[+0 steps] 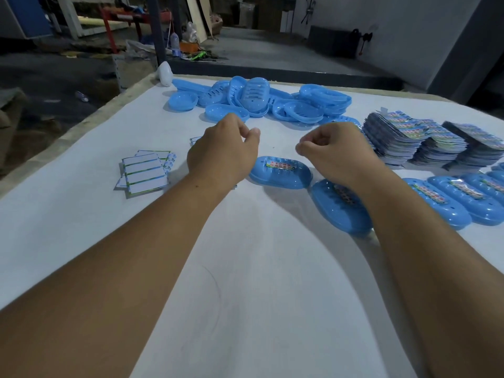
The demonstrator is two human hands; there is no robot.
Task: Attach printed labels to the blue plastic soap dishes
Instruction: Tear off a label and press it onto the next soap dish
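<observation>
Blue plastic, a labelled soap dish (pixel 281 172) is lying on the white table (pixel 259 268) just below the fingertips of both hands. Left hand (pixel 222 154) and right hand (pixel 334 154) are hovering above it — fingers loosely curled, gripping nothing visible — while unlabelled dishes (pixel 259 100) are piling beyond the fingers and printed labels (pixel 425 137) are stacking right of them.

head camera looks forward and down, seemingly close over the table (pixel 245 268).
</observation>
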